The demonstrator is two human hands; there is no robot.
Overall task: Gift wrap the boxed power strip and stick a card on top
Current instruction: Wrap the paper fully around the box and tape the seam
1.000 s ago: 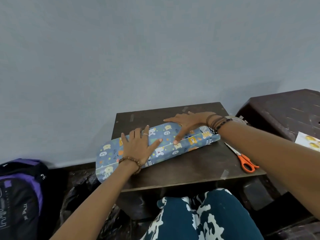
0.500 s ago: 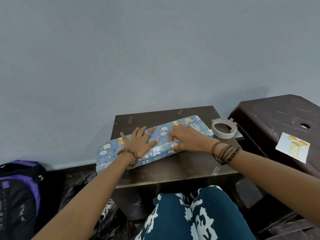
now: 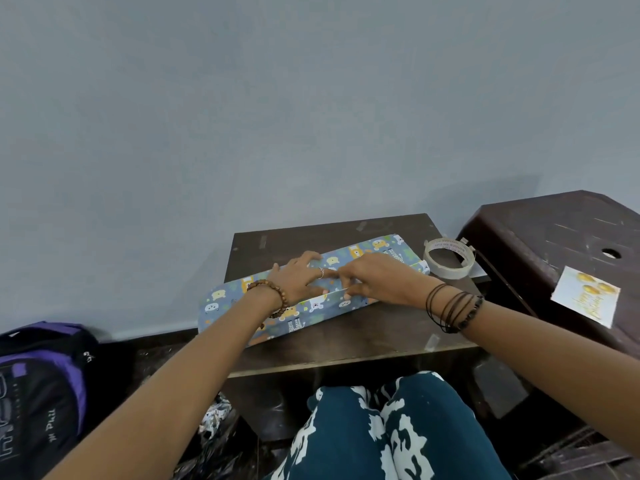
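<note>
The long box wrapped in blue animal-print paper (image 3: 225, 299) lies slantwise on the small dark table (image 3: 381, 341), its left end past the table's edge. My left hand (image 3: 298, 278) lies flat on the middle of the box, pressing the paper down. My right hand (image 3: 374, 280) meets it from the right, fingertips pinching the paper's white seam edge along the near side. A tape roll (image 3: 449, 258) sits at the table's right rear corner. The white card with gold balloons (image 3: 585, 295) lies on the brown plastic stool (image 3: 554, 237) to the right.
A grey wall stands close behind the table. A black and purple backpack (image 3: 41, 386) rests on the floor at the left. My knees in blue and white patterned trousers (image 3: 381, 427) are under the table's near edge.
My right hand slid left along the box until it met my left hand at the seam. The view shifted, and the scissors seen a second ago are out of sight.
</note>
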